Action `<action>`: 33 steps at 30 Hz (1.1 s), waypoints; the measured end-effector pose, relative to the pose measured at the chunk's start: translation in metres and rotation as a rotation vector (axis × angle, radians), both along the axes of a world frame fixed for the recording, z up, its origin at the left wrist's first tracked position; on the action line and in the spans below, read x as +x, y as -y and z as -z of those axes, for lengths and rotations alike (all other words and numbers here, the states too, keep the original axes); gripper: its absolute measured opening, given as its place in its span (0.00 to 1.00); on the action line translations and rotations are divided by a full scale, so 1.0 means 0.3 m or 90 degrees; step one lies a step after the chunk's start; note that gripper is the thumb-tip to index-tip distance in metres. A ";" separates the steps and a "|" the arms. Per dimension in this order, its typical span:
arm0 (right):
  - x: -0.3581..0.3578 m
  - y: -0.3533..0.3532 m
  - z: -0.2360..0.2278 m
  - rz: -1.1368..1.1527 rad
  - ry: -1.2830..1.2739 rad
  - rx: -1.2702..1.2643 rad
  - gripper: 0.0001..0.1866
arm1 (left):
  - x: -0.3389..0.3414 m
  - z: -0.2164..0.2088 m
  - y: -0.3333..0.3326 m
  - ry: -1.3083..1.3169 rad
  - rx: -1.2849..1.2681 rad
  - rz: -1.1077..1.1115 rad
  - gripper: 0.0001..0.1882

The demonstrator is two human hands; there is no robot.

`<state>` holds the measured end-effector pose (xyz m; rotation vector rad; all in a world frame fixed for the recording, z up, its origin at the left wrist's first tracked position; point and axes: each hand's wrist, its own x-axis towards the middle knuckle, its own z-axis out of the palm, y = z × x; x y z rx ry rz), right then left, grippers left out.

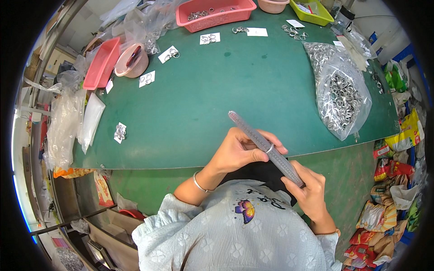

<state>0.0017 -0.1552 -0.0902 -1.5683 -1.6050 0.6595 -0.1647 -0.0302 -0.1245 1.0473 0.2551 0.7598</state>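
A grey, tapered ring mandrel [284, 165] with graduation marks slants across in front of my body, its thin tip up and to the left. My right hand [311, 186] is closed round its thick lower end. Partway along it sits a silver ring [270, 148], encircling the stick. My left hand [236, 152] is closed about the ring, thumb on the near side and fingers on the far side. Both hands are at the front edge of the green table [194, 122]. To the right, a clear plastic bag [367, 106] full of silver rings lies open on the table.
Small groups of rings lie with white cards [155, 73] along the table's far and left sides. Behind them stand pink trays [217, 21], a pink bowl [138, 67] and a yellow-green basket [318, 19]. Plastic bags [65, 126] hang at left; colourful packages [377, 214] are piled at right.
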 end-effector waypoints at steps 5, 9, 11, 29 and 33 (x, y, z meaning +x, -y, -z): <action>-0.001 -0.002 0.006 0.009 0.002 -0.001 0.18 | 0.004 0.012 0.000 0.004 -0.039 0.002 0.19; -0.008 0.000 0.020 0.029 0.029 0.027 0.18 | 0.009 0.007 0.004 0.011 -0.046 0.002 0.18; -0.008 0.000 0.015 0.031 0.026 0.008 0.18 | 0.007 -0.002 0.002 -0.004 -0.039 0.006 0.17; -0.021 -0.014 0.029 -0.003 0.022 0.042 0.20 | -0.042 -0.077 0.003 -0.012 0.027 0.024 0.16; -0.028 -0.016 0.029 -0.006 0.017 0.028 0.20 | -0.049 -0.065 0.002 -0.015 0.050 0.008 0.15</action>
